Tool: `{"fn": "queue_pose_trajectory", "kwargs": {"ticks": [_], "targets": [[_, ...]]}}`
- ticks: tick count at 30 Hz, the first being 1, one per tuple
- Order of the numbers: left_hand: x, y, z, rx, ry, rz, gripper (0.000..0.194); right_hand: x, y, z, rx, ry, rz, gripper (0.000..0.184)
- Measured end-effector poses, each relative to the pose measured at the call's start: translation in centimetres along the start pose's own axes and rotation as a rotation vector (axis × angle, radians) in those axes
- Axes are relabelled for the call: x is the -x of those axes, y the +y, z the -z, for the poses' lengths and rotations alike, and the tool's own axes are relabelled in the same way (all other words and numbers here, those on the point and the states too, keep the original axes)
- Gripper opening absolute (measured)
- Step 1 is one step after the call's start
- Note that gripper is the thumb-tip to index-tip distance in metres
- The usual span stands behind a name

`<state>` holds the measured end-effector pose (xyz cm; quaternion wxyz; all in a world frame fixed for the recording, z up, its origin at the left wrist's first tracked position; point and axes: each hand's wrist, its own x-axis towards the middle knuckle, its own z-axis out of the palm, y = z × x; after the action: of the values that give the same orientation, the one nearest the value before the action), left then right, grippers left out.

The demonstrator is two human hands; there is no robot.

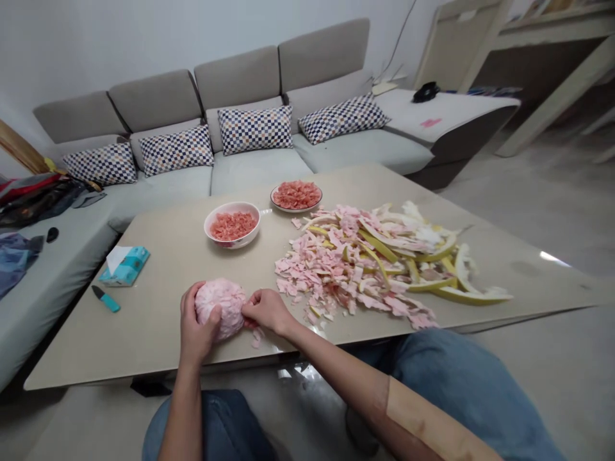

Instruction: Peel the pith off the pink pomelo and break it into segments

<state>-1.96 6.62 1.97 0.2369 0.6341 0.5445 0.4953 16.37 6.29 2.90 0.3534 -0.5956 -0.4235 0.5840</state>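
A peeled pomelo (221,306), round and covered in pale pink pith, rests at the front of the table. My left hand (198,326) wraps around its left side, thumb on the near face. At its right side, my right hand (265,310) has its fingers pinched against the pith; what lies between the fingertips is too small to make out clearly. A small scrap of pink pith (257,337) lies just below the right fingers. To the right spreads a heap of pink pith pieces (331,269) with strips of yellow-green rind (446,282).
Beyond the pomelo stand a handled bowl (232,242) and a plate (296,209), both holding red pomelo flesh. A tissue box (125,267) and a teal-handled knife (106,299) lie on the left of the table (163,243). A grey sofa (254,173) runs behind it.
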Motion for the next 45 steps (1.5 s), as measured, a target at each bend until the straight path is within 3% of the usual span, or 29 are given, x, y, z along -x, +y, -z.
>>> {"fn": "queue_pose_trajectory", "kwargs": {"ticks": [6,9,15,22,25,28,32,35,37,38,40,41,45], "targets": [[0.2,-0.9,0.2,0.071,0.010,0.043,0.062,0.3,0.6,0.4,0.103,0.085,0.116,0.003],[0.4,-0.8,0.2,0.063,0.019,0.029,0.062,0.5,0.6,0.5,0.150,0.099,0.142,0.014],[0.4,0.0,-0.1,-0.009,0.056,-0.013,0.057,0.2,0.3,-0.1,0.241,0.188,0.205,0.008],[0.3,-0.5,0.0,0.053,0.060,0.028,0.059,-0.2,1.1,-0.3,0.120,0.156,0.208,0.014],[0.2,-0.8,0.1,0.075,0.032,0.036,0.059,0.3,1.5,1.6,0.066,0.142,0.235,0.018],[0.0,-1.0,0.3,0.089,0.005,0.041,0.060,1.0,1.3,5.3,0.074,0.209,0.297,0.020],[-0.1,-1.0,0.5,0.108,-0.021,0.036,0.059,2.4,0.3,10.0,0.158,0.469,0.426,0.025],[-0.1,-0.9,0.6,0.118,-0.028,0.036,0.059,3.6,-0.1,10.5,0.322,0.674,0.640,0.021],[-0.1,-0.8,0.7,0.120,-0.027,0.039,0.060,4.1,0.3,9.0,0.317,0.609,0.646,0.018],[-0.1,-0.8,0.7,0.119,-0.025,0.041,0.060,4.2,0.6,7.8,0.249,0.489,0.568,0.017],[-0.1,-0.6,0.7,0.121,-0.018,0.042,0.060,4.0,1.3,5.0,0.008,0.186,0.219,0.013],[-0.1,-0.6,0.6,0.122,-0.015,0.042,0.060,3.7,1.6,3.7,-0.037,0.095,0.134,0.013],[-0.1,-0.6,0.6,0.123,-0.023,0.047,0.060,2.2,2.1,0.3,-0.161,-0.077,-0.053,0.020]]}}
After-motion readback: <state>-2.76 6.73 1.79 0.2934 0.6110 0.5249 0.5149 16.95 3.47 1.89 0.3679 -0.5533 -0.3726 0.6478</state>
